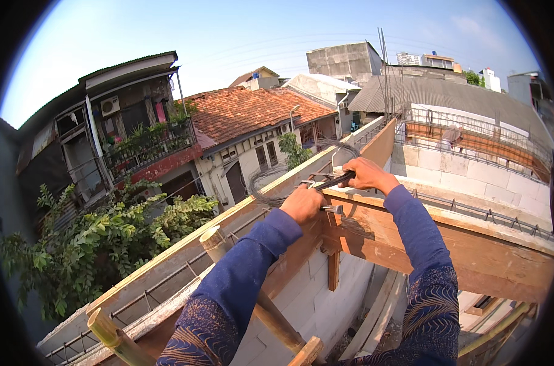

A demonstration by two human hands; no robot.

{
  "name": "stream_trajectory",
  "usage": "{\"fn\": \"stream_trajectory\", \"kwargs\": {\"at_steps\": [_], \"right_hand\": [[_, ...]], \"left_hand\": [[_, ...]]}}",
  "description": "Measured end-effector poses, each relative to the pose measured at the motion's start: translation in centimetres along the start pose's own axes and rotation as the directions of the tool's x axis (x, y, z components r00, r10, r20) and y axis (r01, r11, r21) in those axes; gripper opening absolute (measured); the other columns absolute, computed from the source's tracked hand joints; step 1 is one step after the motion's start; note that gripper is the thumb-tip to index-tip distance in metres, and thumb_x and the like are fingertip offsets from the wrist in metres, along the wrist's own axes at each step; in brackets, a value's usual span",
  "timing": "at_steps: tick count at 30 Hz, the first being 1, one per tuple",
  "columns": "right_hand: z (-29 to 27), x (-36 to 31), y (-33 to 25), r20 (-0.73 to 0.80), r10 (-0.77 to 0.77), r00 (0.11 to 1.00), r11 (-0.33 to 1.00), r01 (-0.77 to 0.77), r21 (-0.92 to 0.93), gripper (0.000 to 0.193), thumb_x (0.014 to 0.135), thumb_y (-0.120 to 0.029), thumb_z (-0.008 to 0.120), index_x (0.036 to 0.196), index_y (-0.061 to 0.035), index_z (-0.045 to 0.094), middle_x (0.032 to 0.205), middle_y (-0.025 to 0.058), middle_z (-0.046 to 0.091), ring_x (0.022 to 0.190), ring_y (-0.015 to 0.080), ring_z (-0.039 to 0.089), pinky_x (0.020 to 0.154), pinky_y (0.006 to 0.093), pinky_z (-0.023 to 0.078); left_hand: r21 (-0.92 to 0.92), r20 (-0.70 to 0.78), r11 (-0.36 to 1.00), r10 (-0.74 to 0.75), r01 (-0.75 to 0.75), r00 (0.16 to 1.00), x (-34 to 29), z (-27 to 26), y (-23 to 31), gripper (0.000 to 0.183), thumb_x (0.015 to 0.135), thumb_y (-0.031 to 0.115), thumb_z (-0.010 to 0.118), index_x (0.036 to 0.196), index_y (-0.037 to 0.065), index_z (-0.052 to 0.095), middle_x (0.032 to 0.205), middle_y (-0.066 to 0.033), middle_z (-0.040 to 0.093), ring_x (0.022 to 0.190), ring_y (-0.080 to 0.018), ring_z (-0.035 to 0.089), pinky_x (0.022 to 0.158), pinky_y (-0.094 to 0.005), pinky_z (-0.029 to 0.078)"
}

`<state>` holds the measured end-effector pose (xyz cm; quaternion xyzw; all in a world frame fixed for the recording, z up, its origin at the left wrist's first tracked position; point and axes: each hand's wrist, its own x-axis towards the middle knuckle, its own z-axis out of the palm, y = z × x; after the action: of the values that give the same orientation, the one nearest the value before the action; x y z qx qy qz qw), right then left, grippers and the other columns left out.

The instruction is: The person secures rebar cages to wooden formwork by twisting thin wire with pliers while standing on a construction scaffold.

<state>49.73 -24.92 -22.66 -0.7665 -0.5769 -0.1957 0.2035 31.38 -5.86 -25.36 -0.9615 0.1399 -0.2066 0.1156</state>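
Note:
A loose coil of thin dark wire (269, 200) lies across the corner where the wooden forms meet, its loops spreading to both sides of my hands. My right hand (369, 175) is closed round the bunched strands. Just left of it and lower, my left hand (303, 204) is closed, against the same wire. From beneath its fingers sticks the metal end of a hand tool (332, 209); the rest is hidden, and I cannot tell its kind. Steel rebar (233, 236) runs inside the form below the left hand.
A wooden form board (472, 244) extends right, with a rebar cage (490, 215) along its top. Bamboo poles (213, 238) rise beside my left arm. Below is a light block wall (307, 287). Upright rebars (385, 79) stand ahead; a leafy tree (106, 238) is left.

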Motion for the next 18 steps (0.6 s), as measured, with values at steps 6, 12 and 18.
{"fn": "stream_trajectory", "kwargs": {"at_steps": [6,12,18], "right_hand": [[-0.2,3.1,6.7,-0.13,-0.251,0.959,0.857,0.159,-0.49,0.009,0.076,-0.013,0.072,0.075,-0.0035,0.072,0.083,0.0166,0.071,0.089,0.0363,0.068,0.083,0.047,0.053],[-6.5,3.5,1.0,-0.197,-0.669,0.717,0.487,0.222,-0.845,0.046,0.096,-0.038,0.064,0.06,-0.0137,0.048,0.063,0.0073,0.061,0.066,0.0218,0.058,0.074,0.0367,0.046],[-4.3,-1.0,5.4,-0.19,-0.244,0.951,0.847,0.114,-0.519,0.029,0.096,-0.027,0.065,0.079,-0.004,0.068,0.075,0.0174,0.065,0.08,0.0348,0.064,0.076,0.0451,0.049]], "left_hand": [[-0.01,-0.2,1.0,-0.008,0.006,0.98,0.9,0.7,-0.2,0.013,0.08,0.012,0.062,0.08,0.01,0.074,0.081,-0.0135,0.072,0.082,-0.0315,0.068,0.086,-0.0449,0.046],[0.121,-0.097,0.993,0.006,0.005,0.995,-0.4,0.6,-1.3,0.02,0.083,0.025,0.067,0.071,0.01,0.07,0.075,-0.0119,0.071,0.079,-0.0283,0.068,0.087,-0.0405,0.043],[0.113,-0.105,0.991,0.078,-0.066,0.991,2.0,1.9,0.0,0.021,0.081,0.029,0.073,0.075,0.009,0.072,0.077,-0.013,0.071,0.081,-0.0294,0.069,0.091,-0.0409,0.042]]}}
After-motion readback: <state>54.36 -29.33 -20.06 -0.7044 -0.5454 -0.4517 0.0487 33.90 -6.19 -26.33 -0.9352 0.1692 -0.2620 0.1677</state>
